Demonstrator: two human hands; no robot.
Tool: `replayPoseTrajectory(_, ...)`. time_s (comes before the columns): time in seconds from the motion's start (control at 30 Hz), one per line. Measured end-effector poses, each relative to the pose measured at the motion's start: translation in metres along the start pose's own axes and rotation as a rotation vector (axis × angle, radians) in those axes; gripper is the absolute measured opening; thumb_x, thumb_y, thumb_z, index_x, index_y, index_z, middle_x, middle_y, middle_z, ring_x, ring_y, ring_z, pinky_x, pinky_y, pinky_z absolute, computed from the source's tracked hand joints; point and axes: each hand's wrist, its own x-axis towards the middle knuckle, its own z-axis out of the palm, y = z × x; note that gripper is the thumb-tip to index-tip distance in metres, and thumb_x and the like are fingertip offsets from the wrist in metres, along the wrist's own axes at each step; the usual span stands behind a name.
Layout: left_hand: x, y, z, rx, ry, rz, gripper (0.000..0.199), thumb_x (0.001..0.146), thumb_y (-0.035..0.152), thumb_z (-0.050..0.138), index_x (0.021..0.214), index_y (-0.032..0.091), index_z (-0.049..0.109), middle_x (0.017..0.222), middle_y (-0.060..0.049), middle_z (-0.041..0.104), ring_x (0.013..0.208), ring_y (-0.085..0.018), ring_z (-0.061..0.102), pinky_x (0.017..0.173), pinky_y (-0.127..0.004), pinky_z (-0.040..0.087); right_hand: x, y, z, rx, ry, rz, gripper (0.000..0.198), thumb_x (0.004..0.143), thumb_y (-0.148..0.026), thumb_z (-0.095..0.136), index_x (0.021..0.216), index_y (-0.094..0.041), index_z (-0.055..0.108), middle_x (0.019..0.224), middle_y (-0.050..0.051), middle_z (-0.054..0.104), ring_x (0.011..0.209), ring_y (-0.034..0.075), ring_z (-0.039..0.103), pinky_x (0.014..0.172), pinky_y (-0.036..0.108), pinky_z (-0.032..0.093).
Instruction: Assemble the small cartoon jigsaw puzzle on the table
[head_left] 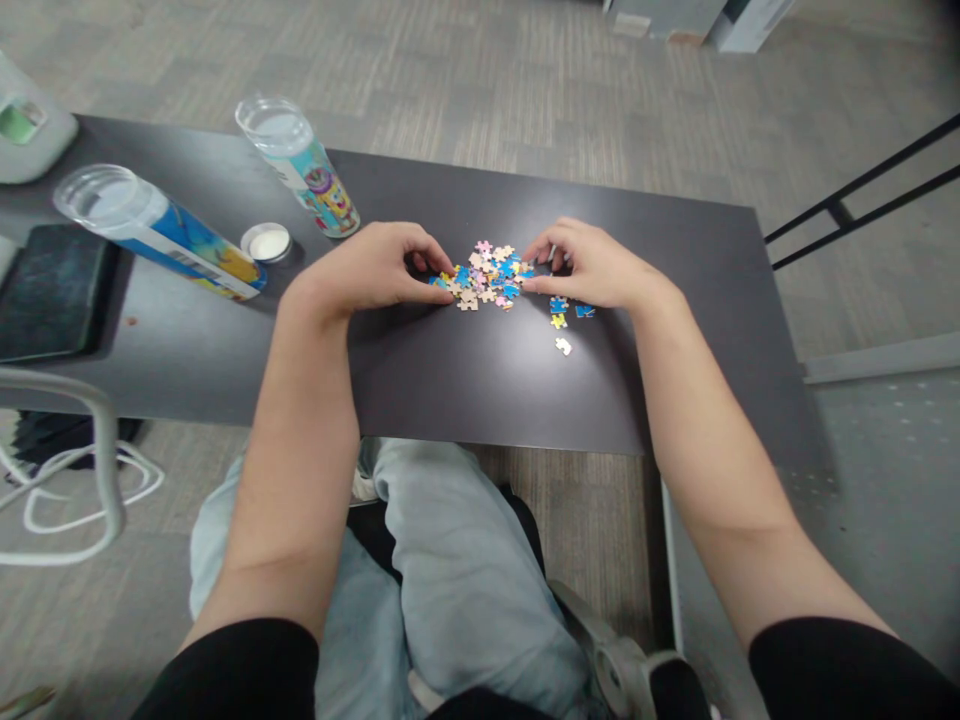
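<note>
A loose heap of jigsaw puzzle pieces [489, 276], blue, pink, yellow and bare cardboard-coloured, lies on the dark table [480, 390]. My left hand [390, 265] touches the heap's left edge, its thumb and fingers curved and apart. From the other side my right hand [585, 262] meets the right edge, with a gap between thumb and fingers. Neither hand lifts any piece that I can see. Below the right hand are several stray pieces, among them a yellow piece [559, 321] and a pale piece [563, 346].
To the left stand a clear-topped blue tube [187, 245] and a smaller teal tube [319, 185] with cartoon print. Between them is a round white lid [268, 243]. A dark flat case [56, 290] and a white jug [30, 125] occupy the far left.
</note>
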Motion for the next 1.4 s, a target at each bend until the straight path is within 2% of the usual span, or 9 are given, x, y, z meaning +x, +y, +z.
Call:
replayPoseTrajectory(0.17,-0.001,0.001,0.004,-0.057,0.011,0.002,0.054,0.077,0.071,0.12,0.11,0.032,0.103,0.097,-0.006,0.092,0.091,-0.029,0.082,0.087,-0.044,0.071,-0.009,0.012,-0.027,-0.006,-0.037,0.081,0.07,0.069,-0.073,0.128,0.114,-0.03,0.097,0.108,0.008,0.088,0.09,0.031,0.074,0.084,0.052,0.069)
replayPoseTrajectory(0.27,0.001,-0.003,0.003,-0.087,-0.004,0.006,0.059,0.073,0.074,0.122,0.109,0.032,0.1,0.096,-0.007,0.091,0.092,-0.03,0.082,0.088,-0.046,0.073,-0.009,0.014,-0.031,0.009,-0.09,0.112,0.069,0.062,-0.073,0.13,0.105,-0.031,0.096,0.099,0.006,0.087,0.088,0.03,0.073,0.078,0.049,0.066)
replayPoseTrajectory(0.57,0.005,0.003,0.008,-0.166,-0.068,0.007,0.062,0.074,0.068,0.125,0.11,0.028,0.094,0.097,-0.007,0.087,0.091,-0.027,0.079,0.086,-0.043,0.068,0.003,-0.012,0.007,0.125,-0.039,0.018,0.046,0.085,-0.065,0.114,0.106,-0.034,0.088,0.115,0.008,0.085,0.097,0.033,0.071,0.102,0.058,0.07)
replayPoseTrajectory(0.8,0.006,0.011,0.01,-0.238,-0.015,0.037,0.055,0.081,0.065,0.119,0.112,0.029,0.09,0.106,-0.008,0.088,0.102,-0.03,0.082,0.091,-0.045,0.069,0.002,-0.008,0.001,0.09,0.038,0.038,0.042,0.091,-0.061,0.11,0.118,-0.034,0.092,0.116,0.008,0.086,0.101,0.035,0.075,0.101,0.057,0.067)
replayPoseTrajectory(0.9,0.008,0.008,0.012,-0.264,0.037,0.033,0.048,0.085,0.056,0.116,0.115,0.029,0.09,0.102,-0.006,0.084,0.098,-0.028,0.078,0.088,-0.044,0.066,-0.006,0.002,-0.017,0.1,0.043,0.092,0.058,0.081,-0.073,0.118,0.112,-0.032,0.092,0.104,0.006,0.084,0.091,0.031,0.072,0.088,0.051,0.063)
replayPoseTrajectory(1.03,0.01,0.004,0.015,-0.274,0.08,0.012,0.039,0.09,0.043,0.11,0.119,0.028,0.089,0.088,-0.002,0.073,0.082,-0.024,0.069,0.078,-0.042,0.057,-0.021,0.012,-0.044,0.059,-0.154,0.228,0.083,0.05,-0.088,0.128,0.101,-0.031,0.095,0.098,0.006,0.084,0.088,0.03,0.072,0.078,0.049,0.06)
replayPoseTrajectory(1.1,0.01,0.004,0.016,-0.279,0.078,0.007,0.036,0.092,0.036,0.106,0.122,0.027,0.089,0.09,-0.002,0.075,0.081,-0.024,0.069,0.076,-0.04,0.056,-0.025,0.012,-0.052,0.028,-0.214,0.26,0.087,0.043,-0.093,0.127,0.094,-0.032,0.093,0.096,0.006,0.085,0.087,0.031,0.073,0.076,0.049,0.061)
replayPoseTrajectory(1.23,0.011,0.011,0.02,-0.294,0.083,-0.018,0.033,0.093,0.024,0.102,0.123,0.025,0.087,0.095,-0.003,0.081,0.086,-0.025,0.077,0.079,-0.038,0.06,-0.022,-0.006,-0.049,-0.01,-0.288,0.291,0.07,0.066,-0.092,0.119,0.09,-0.032,0.091,0.096,0.006,0.088,0.092,0.033,0.079,0.083,0.05,0.064)
replayPoseTrajectory(1.4,0.017,0.014,0.03,-0.308,0.122,-0.021,0.031,0.093,0.016,0.104,0.119,0.022,0.088,0.095,-0.003,0.082,0.083,-0.022,0.077,0.077,-0.035,0.058,-0.01,-0.029,-0.024,-0.012,-0.213,0.222,0.036,0.086,-0.061,0.106,0.09,-0.032,0.086,0.1,0.008,0.089,0.094,0.034,0.082,0.09,0.052,0.065)
